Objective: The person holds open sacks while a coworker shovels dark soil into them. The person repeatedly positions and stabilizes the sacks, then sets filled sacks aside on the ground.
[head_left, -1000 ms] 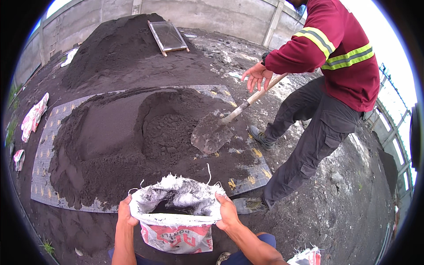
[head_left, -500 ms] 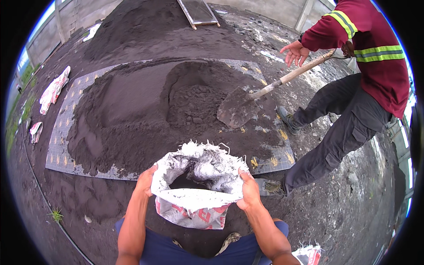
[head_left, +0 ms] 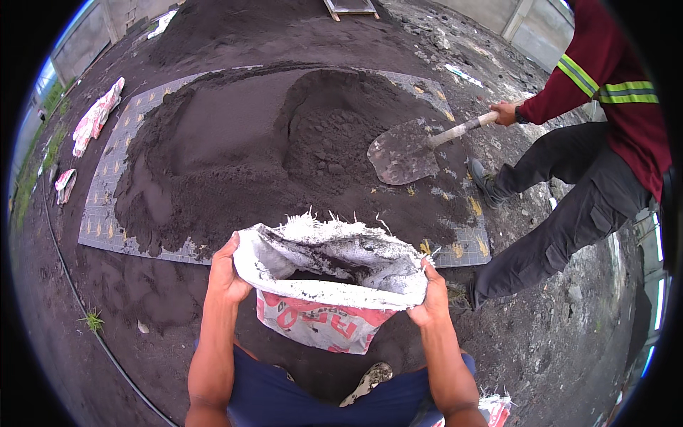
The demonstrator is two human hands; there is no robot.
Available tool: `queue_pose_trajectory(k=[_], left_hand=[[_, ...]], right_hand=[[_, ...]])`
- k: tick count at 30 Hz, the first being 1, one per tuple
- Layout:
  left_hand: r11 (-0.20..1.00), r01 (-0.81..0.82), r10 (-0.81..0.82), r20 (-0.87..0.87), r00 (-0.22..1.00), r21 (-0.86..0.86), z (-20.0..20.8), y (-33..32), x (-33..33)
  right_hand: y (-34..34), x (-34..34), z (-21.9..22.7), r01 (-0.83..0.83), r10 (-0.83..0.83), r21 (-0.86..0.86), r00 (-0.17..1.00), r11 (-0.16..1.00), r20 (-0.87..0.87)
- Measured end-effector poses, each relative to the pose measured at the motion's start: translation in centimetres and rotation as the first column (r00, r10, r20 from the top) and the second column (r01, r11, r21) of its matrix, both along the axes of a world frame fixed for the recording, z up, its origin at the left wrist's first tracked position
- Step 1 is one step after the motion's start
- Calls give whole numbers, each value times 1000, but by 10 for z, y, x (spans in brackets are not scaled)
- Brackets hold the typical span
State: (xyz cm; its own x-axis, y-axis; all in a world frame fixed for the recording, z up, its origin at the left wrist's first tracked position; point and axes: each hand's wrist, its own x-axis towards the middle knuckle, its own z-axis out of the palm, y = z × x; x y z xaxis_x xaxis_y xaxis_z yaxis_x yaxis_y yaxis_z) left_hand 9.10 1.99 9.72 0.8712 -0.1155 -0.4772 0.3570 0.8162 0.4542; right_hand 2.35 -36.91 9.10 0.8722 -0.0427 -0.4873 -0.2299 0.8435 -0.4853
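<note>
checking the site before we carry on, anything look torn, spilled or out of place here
The sack held open by the left hand and right hand has a frayed, ragged rim. Empty sacks lie loose at the left edge. Nothing else stands out.

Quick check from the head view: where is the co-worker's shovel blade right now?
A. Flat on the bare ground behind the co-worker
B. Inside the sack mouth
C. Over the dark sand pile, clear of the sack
C: the shovel blade sits over the dark sand pile, apart from the sack that the left hand and right hand hold open.
</note>
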Motion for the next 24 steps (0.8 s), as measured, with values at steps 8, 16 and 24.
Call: queue_pose_trajectory(k=[8, 16, 24], left_hand=[[998, 3, 2, 74, 997, -64, -21, -19, 22], [997, 4, 4, 113, 994, -73, -31, -25, 22], [1000, 0, 1, 105, 994, -9, -36, -18, 33]], right_hand=[[-10, 10, -18, 78, -78, 3, 997, 997, -23], [-9, 16, -18, 66, -66, -17, 997, 998, -38], [1, 24, -18, 41, -43, -49, 999, 998, -34]])
